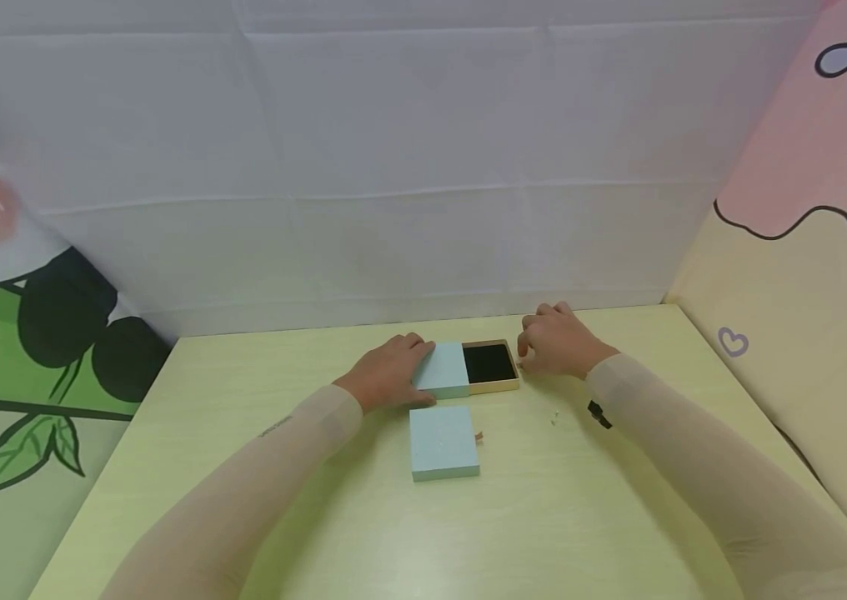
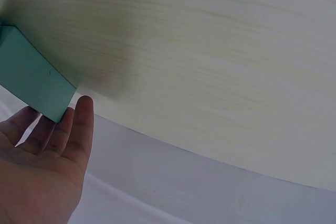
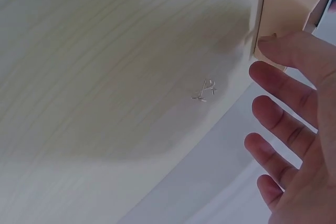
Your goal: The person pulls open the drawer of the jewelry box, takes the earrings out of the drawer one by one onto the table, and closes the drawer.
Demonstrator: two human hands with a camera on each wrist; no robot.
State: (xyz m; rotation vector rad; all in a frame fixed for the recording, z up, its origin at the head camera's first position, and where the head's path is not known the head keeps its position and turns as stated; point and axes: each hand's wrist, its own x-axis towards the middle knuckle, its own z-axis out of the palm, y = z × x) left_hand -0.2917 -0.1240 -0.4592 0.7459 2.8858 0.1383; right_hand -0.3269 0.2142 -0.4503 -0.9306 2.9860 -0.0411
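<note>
A light-blue drawer-style jewelry box (image 1: 444, 371) lies on the table, its drawer (image 1: 494, 386) partly out to the right and showing a black pad (image 1: 489, 363). My left hand (image 1: 392, 372) grips the blue sleeve from its left end, thumb at the front edge and fingers at the back. In the left wrist view, fingers (image 2: 67, 129) lie along the box's side. At the drawer's right end, my right hand (image 1: 554, 342) pinches the small brown pull tab (image 3: 274, 35) between thumb and forefinger, the other fingers spread. Two small silvery earrings (image 3: 205, 92) lie near it.
A second light-blue box (image 1: 444, 443), closed, sits nearer me with a brown tab (image 1: 479, 437) on its right side. White cloth (image 1: 408, 250) hangs behind the pale table (image 1: 303, 517). Printed panels (image 1: 806, 333) stand at both sides.
</note>
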